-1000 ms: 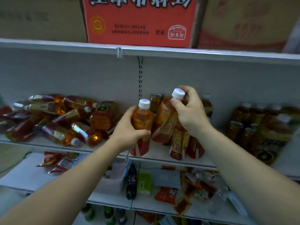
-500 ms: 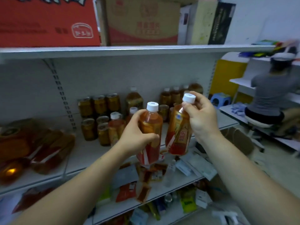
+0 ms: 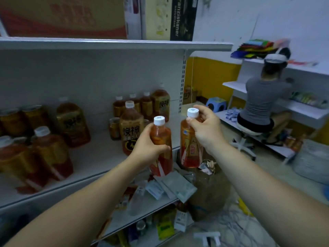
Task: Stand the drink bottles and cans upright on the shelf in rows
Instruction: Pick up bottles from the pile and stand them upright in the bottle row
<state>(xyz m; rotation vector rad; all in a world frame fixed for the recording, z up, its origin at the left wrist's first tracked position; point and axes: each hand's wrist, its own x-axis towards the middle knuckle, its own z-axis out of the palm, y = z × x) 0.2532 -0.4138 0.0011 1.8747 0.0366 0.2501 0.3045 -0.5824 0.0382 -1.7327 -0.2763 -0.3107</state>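
My left hand (image 3: pixel 148 147) grips an orange tea bottle (image 3: pixel 161 132) with a white cap round its middle, upright, in front of the shelf's right end. My right hand (image 3: pixel 206 130) holds a second orange bottle (image 3: pixel 189 152) by its neck, just under the white cap. Both bottles hang in the air off the white shelf (image 3: pixel 99 157). Standing on that shelf are a large amber bottle (image 3: pixel 130 129), more bottles behind it (image 3: pixel 147 106), and gold cans (image 3: pixel 17 120) at the left. Blurred bottles (image 3: pixel 46 154) stand at the near left.
A lower shelf (image 3: pixel 142 207) holds scattered packets and small items. Cardboard boxes (image 3: pixel 71 16) sit on the top shelf. A brown sack (image 3: pixel 208 191) lies on the floor by the shelf end. A seated person (image 3: pixel 263 106) works at white shelves to the right.
The view has swung further right along the shelf. Both hands still carry their bottles, now near the shelf's right end, with the upright bottles and cans closer to the left.
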